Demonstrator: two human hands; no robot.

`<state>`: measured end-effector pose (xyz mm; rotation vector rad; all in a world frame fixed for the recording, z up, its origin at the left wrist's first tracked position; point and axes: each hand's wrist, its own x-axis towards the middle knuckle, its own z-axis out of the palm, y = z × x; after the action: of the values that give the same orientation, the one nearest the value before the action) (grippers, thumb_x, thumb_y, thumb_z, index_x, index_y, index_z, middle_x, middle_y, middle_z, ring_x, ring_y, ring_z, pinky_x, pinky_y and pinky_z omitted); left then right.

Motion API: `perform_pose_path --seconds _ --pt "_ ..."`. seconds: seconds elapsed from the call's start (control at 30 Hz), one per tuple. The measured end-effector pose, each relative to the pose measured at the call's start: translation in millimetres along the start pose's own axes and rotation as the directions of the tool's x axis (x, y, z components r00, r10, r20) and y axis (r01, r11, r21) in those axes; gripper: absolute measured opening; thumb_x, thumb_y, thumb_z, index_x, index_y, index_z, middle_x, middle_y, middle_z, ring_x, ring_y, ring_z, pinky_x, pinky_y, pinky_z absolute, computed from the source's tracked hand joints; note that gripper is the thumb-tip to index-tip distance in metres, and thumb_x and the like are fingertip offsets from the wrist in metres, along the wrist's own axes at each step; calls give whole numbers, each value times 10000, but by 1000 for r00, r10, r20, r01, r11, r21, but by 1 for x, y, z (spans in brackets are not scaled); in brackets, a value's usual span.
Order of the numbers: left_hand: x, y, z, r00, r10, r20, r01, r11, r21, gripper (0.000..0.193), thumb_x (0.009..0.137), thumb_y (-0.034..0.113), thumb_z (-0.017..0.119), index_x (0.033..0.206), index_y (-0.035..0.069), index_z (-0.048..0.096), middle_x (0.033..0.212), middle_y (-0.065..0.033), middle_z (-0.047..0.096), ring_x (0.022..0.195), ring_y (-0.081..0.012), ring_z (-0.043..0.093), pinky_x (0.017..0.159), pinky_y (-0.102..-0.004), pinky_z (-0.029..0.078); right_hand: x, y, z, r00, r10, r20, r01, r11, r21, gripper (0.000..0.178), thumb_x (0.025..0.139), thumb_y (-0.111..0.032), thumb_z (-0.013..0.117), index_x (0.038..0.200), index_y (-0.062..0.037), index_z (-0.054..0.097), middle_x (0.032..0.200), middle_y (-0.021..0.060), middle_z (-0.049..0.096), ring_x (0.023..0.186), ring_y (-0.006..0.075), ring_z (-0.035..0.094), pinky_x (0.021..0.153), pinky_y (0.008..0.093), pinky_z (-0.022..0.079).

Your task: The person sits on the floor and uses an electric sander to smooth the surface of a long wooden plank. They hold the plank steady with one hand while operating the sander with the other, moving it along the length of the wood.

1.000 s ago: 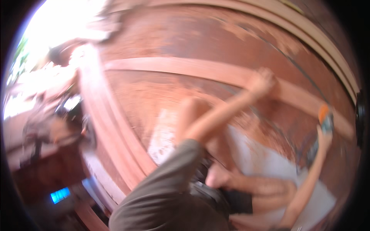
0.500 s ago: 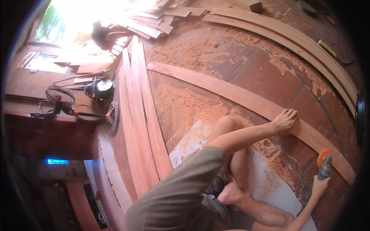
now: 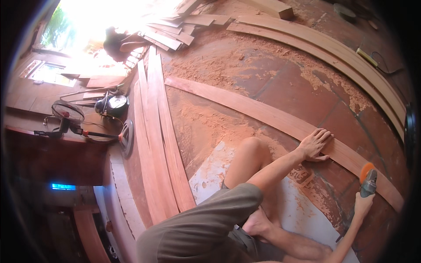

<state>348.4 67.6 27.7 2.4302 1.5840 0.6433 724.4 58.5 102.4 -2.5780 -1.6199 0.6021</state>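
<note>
A long reddish wooden plank (image 3: 263,111) lies slantwise across the tiled floor in front of me. My left hand (image 3: 316,144) rests flat on its edge, fingers stretched over the wood and thumb apart. Farther right, my right hand (image 3: 364,204) is closed around the grey body of an angle grinder (image 3: 369,182) with an orange disc (image 3: 366,171). The disc is over the plank's near right part; I cannot tell whether it touches. A cord trails down from the grinder beside my right forearm. My bent knee (image 3: 254,151) is below the left forearm.
Reddish sawdust (image 3: 210,118) covers much of the floor. Several long planks (image 3: 158,144) lie to the left, and paler boards (image 3: 324,41) at the far right. A pedestal fan (image 3: 68,111) lies on the left side. Another person (image 3: 116,44) is near the bright opening beside stacked boards (image 3: 169,33).
My left hand has shifted a little left along the plank, and its fingers now lie more spread. The right hand with the grinder has moved slightly up and left.
</note>
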Motion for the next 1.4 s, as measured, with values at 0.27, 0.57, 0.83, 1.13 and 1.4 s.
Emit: perform_pose_path --seconds 0.27,0.57,0.83,1.13,1.4 --pt "11 7 -4 1000 4 22 -4 1000 2 901 876 618 529 1426 -92 461 1376 -197 478 1358 -331 389 1210 -452 259 107 150 -39 969 243 -49 -245 969 -39 738 777 -326 744 1342 90 516 1313 322 609 1247 435 593 1037 477 457" --pt "4 4 2 998 -20 62 19 1000 18 909 878 617 519 1454 -82 441 1412 -205 470 1374 -340 389 1225 -456 245 21 36 -20 997 65 -43 -66 998 -23 671 770 -281 718 1294 81 507 1215 334 641 1174 478 611 1005 501 482" --pt "1 -1 -7 1000 17 12 -17 1000 6 876 889 596 562 1465 -51 433 1405 -208 466 1365 -362 403 1212 -470 275 103 150 -49 952 291 -95 -297 953 -54 717 787 -280 746 1360 95 534 1306 297 626 1229 381 621 1050 449 460" --pt "2 -4 17 946 -148 289 136 989 60 869 900 607 610 1512 27 402 1523 -248 384 1438 -438 321 1198 -528 261 29 18 -46 999 20 -45 -20 1000 18 709 730 -305 843 1287 41 574 1196 273 690 1118 391 681 966 453 542" --pt "11 11 12 992 -25 127 0 981 193 802 914 534 619 1543 92 393 1452 -189 442 1377 -379 393 1163 -503 309 94 118 -72 936 273 -223 -276 961 19 859 669 -373 843 1289 141 545 1195 334 668 1132 427 674 976 433 549"
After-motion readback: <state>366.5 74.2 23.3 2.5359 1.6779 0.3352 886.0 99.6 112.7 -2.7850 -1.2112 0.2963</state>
